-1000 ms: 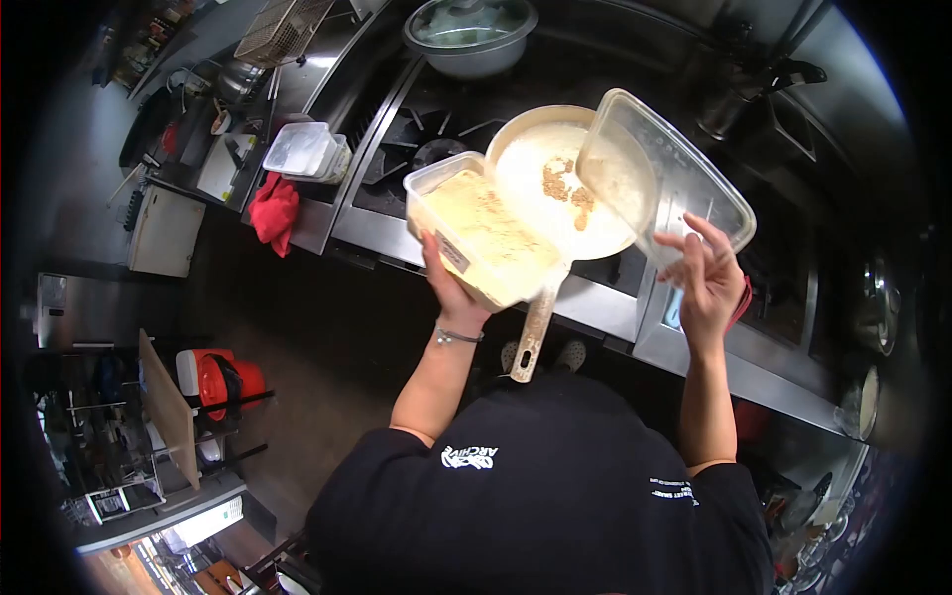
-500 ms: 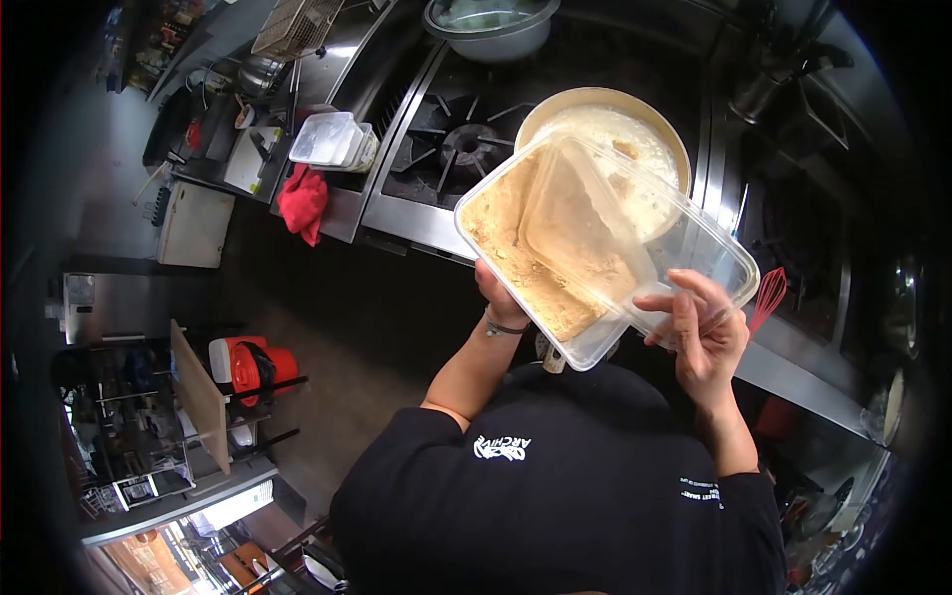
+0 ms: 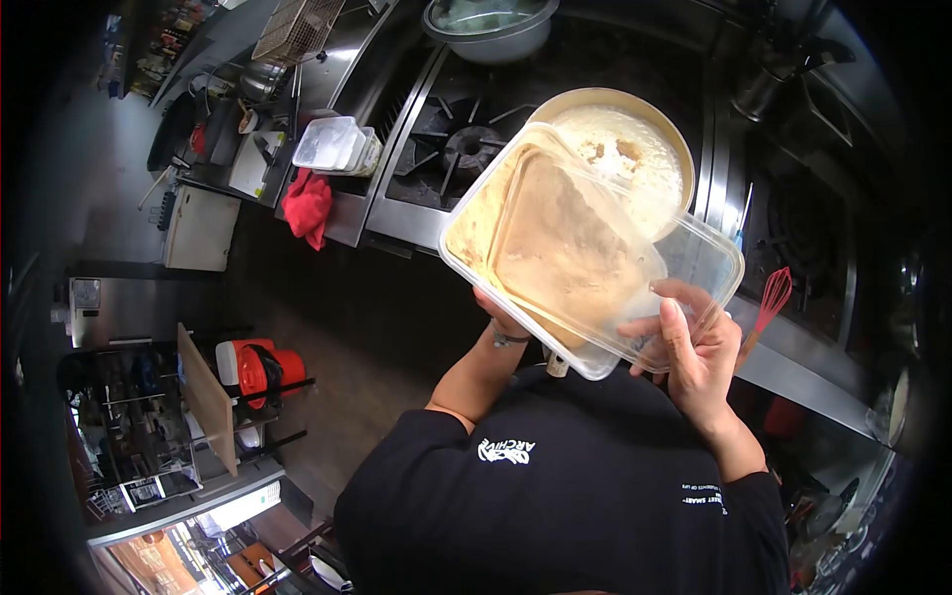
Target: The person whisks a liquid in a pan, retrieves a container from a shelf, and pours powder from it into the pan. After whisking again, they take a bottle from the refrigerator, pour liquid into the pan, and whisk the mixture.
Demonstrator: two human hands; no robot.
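My left hand (image 3: 499, 315) is closed around the near-left side of a clear plastic container (image 3: 593, 365), partly hidden under it. Tan powder (image 3: 478, 236) covers the container's inside. My right hand (image 3: 702, 347) grips a translucent lid (image 3: 702, 250) at its right end, thumb above and fingers seen through the plastic. Slanted across the container, the lid covers much of the opening and juts out to the right. Just beyond them, a round pan (image 3: 686, 149) on the stove holds a pale, frothy mixture (image 3: 635, 149) with tan patches on top.
Right of my right hand is a red whisk (image 3: 773, 297). A burner (image 3: 468, 149) lies left of the pan, with a large bowl (image 3: 496, 40) behind. Stacked plastic tubs (image 3: 335, 147) and a red cloth (image 3: 307, 206) sit at the stove's left. A red-orange bucket (image 3: 268, 372) stands lower left.
The lid has shifted left and lies over more of the container, carried by my right hand. The container has moved slightly left and tilted, uncovering more of the pan's mixture.
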